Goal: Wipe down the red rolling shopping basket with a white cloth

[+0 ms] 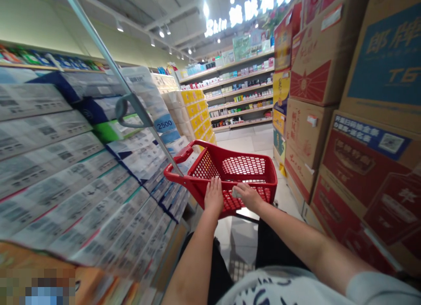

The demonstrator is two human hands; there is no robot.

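Observation:
A red plastic shopping cart (237, 150) with perforated basket walls stands in the aisle in front of me. My left hand (214, 194) lies on its near side, reaching over the rim with fingers straight and flat. Just to the right, my right hand (249, 196) is at the same near side, its fingers bent. A small pale thing (234, 192) shows at the fingers of the right hand; its kind is too small to make out. Through the basket's openings the pale floor is visible.
Stacked wrapped paper packs (39, 134) line the left, with yellow packs (197, 112) beyond. A metal pole with a clip (131, 108) slants past the cart's handle. Cardboard cartons (309, 134) rise on the right. Shelves of small goods (240, 83) close off the far end.

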